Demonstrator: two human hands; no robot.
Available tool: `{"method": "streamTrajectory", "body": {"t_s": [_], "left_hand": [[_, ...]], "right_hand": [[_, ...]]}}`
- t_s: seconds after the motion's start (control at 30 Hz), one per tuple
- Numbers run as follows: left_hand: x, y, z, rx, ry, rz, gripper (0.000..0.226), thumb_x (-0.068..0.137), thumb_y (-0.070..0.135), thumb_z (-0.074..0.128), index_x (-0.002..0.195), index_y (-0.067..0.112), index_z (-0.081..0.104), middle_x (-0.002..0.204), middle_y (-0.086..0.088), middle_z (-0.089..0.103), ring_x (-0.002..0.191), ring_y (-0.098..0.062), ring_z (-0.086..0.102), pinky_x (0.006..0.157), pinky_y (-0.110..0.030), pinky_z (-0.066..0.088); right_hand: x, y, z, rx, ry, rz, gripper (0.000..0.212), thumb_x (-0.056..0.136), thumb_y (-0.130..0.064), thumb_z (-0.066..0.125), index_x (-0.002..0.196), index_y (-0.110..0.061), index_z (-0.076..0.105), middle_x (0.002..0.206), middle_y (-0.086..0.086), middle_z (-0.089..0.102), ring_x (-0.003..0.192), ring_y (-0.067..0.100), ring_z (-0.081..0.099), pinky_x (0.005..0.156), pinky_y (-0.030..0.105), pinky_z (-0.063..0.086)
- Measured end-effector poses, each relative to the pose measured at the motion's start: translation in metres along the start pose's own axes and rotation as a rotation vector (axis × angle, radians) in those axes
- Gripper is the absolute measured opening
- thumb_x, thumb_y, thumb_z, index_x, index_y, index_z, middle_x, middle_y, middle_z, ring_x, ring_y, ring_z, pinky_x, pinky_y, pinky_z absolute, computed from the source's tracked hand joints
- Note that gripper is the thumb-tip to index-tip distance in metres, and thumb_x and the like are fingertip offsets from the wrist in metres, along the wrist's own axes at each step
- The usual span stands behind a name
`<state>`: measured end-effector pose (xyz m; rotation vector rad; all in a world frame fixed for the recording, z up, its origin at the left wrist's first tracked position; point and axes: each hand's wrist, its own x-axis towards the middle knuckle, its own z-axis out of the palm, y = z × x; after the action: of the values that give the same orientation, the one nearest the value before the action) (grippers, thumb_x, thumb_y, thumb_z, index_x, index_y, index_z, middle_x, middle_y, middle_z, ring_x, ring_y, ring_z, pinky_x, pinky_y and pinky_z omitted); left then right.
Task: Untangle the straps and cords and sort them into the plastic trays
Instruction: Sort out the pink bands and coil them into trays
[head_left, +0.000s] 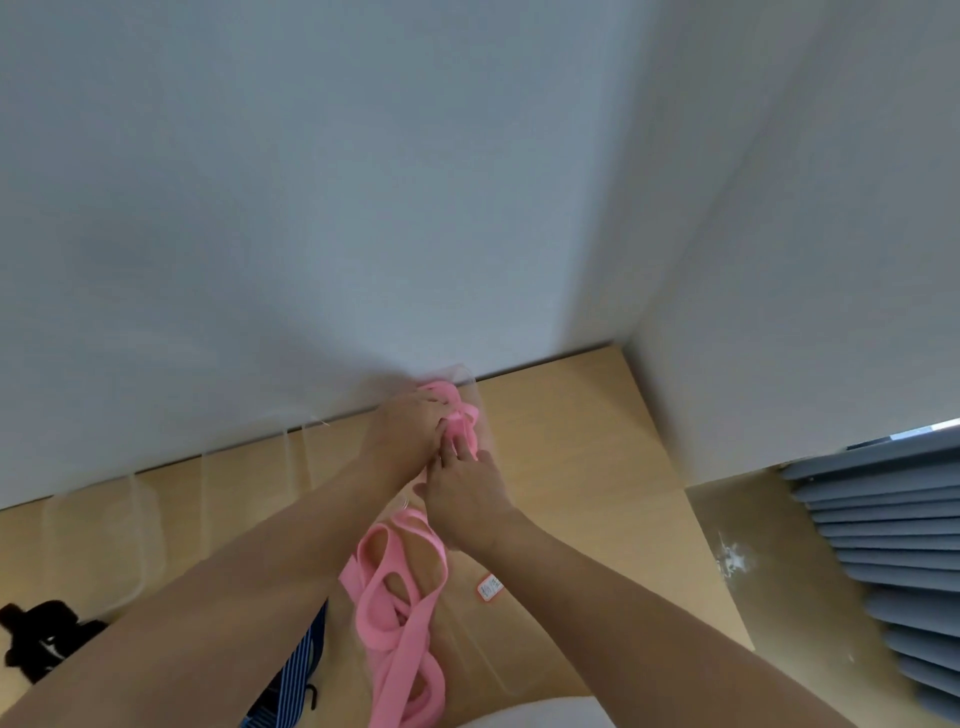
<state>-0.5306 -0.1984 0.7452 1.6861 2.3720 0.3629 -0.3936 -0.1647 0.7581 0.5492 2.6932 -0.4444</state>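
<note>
Both hands are reaching forward to a clear plastic tray (471, 382) that is standing on the wooden counter (571, 467) against the white wall (311, 182). The left hand (410, 423) is curling its fingers over a bunch of the pink strap (400, 577) inside the tray, grasping it. The right hand (467, 493) is lying just beside it with its fingers touching the strap, though I cannot tell whether it is gripping. The rest of the pink strap is trailing back in loose loops under the right hand. More clear trays (140, 499) are sitting along the wall to the left. A blue striped strap (301, 670) and a black cord (41, 639) are lying nearer the person, and a small white label (491, 587) is sitting just beside the pink loops.
</note>
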Motion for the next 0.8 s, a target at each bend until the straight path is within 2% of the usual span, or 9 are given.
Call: {"method": "streamTrajectory", "body": {"t_s": [0.1, 0.2, 0.27, 0.37, 0.47, 0.53, 0.6, 0.7, 0.8], "left_hand": [[0.006, 0.003, 0.008, -0.122, -0.029, -0.204, 0.034, 0.089, 0.033, 0.046, 0.090, 0.024, 0.079, 0.100, 0.003, 0.075, 0.096, -0.019, 0.066, 0.078, -0.031, 0.049], [0.013, 0.005, 0.008, -0.147, -0.078, -0.218, 0.050, 0.080, 0.046, 0.035, 0.087, 0.025, 0.079, 0.096, 0.001, 0.075, 0.093, -0.022, 0.066, 0.080, -0.034, 0.050], [0.015, 0.007, 0.003, -0.112, -0.112, -0.206, 0.052, 0.077, 0.045, 0.035, 0.086, 0.020, 0.079, 0.090, -0.003, 0.075, 0.089, -0.026, 0.066, 0.082, -0.038, 0.051], [0.012, 0.009, -0.005, -0.033, -0.117, -0.158, 0.048, 0.078, 0.034, 0.033, 0.086, 0.018, 0.078, 0.093, -0.003, 0.074, 0.093, -0.028, 0.063, 0.087, -0.042, 0.051], [0.003, 0.007, -0.015, -0.033, -0.133, -0.129, 0.062, 0.078, 0.047, 0.025, 0.105, 0.021, 0.075, 0.118, 0.001, 0.066, 0.117, -0.023, 0.055, 0.104, -0.035, 0.041], [-0.009, 0.003, -0.022, 0.057, -0.150, -0.118, 0.052, 0.081, 0.048, 0.033, 0.116, 0.030, 0.067, 0.127, 0.007, 0.059, 0.124, -0.019, 0.049, 0.106, -0.031, 0.035], [-0.023, -0.005, -0.026, 0.025, -0.119, -0.123, 0.041, 0.089, 0.047, 0.044, 0.124, 0.036, 0.062, 0.133, 0.011, 0.058, 0.125, -0.020, 0.050, 0.105, -0.035, 0.040], [-0.052, -0.009, -0.041, 0.020, -0.060, -0.143, 0.050, 0.100, 0.055, 0.031, 0.138, 0.035, 0.056, 0.138, 0.010, 0.059, 0.127, -0.019, 0.050, 0.105, -0.041, 0.046], [-0.077, -0.009, -0.054, 0.032, -0.026, -0.152, 0.046, 0.101, 0.045, 0.043, 0.139, 0.021, 0.055, 0.140, -0.001, 0.058, 0.134, -0.024, 0.047, 0.114, -0.042, 0.038]], "right_hand": [[0.006, 0.004, -0.003, -0.026, -0.018, -0.065, 0.047, 0.109, -0.033, 0.028, 0.145, -0.012, 0.051, 0.155, 0.019, 0.040, 0.153, 0.035, 0.015, 0.105, 0.047, 0.037], [0.008, 0.007, -0.008, -0.033, -0.040, -0.120, 0.039, 0.106, -0.022, 0.035, 0.131, -0.022, 0.065, 0.133, 0.011, 0.061, 0.146, 0.037, 0.025, 0.106, 0.048, 0.036], [0.007, 0.006, -0.012, -0.006, -0.061, -0.114, 0.037, 0.104, -0.017, 0.038, 0.128, -0.018, 0.067, 0.127, 0.010, 0.063, 0.136, 0.035, 0.038, 0.103, 0.047, 0.040], [0.004, 0.008, -0.017, 0.085, -0.112, -0.072, 0.031, 0.097, -0.004, 0.045, 0.119, -0.007, 0.066, 0.116, 0.013, 0.065, 0.112, 0.032, 0.057, 0.074, 0.038, 0.045], [-0.003, 0.014, -0.022, 0.189, -0.042, -0.014, 0.030, 0.096, -0.002, 0.045, 0.121, -0.004, 0.061, 0.111, 0.015, 0.067, 0.092, 0.032, 0.063, 0.065, 0.034, 0.039], [-0.010, 0.013, -0.027, 0.220, 0.071, 0.027, 0.030, 0.102, -0.013, 0.045, 0.129, -0.012, 0.057, 0.108, 0.014, 0.068, 0.085, 0.031, 0.061, 0.064, 0.034, 0.041], [-0.016, 0.007, -0.034, 0.222, 0.177, 0.069, 0.029, 0.103, -0.023, 0.045, 0.129, -0.017, 0.058, 0.109, 0.011, 0.068, 0.088, 0.033, 0.064, 0.066, 0.035, 0.046], [-0.020, -0.001, -0.039, 0.223, 0.275, 0.135, 0.028, 0.104, -0.029, 0.044, 0.123, -0.016, 0.061, 0.117, 0.008, 0.062, 0.093, 0.029, 0.062, 0.068, 0.031, 0.040], [-0.021, -0.006, -0.041, 0.180, 0.289, 0.187, 0.032, 0.103, -0.031, 0.045, 0.125, -0.014, 0.061, 0.124, 0.011, 0.055, 0.104, 0.030, 0.058, 0.073, 0.030, 0.038]]}}
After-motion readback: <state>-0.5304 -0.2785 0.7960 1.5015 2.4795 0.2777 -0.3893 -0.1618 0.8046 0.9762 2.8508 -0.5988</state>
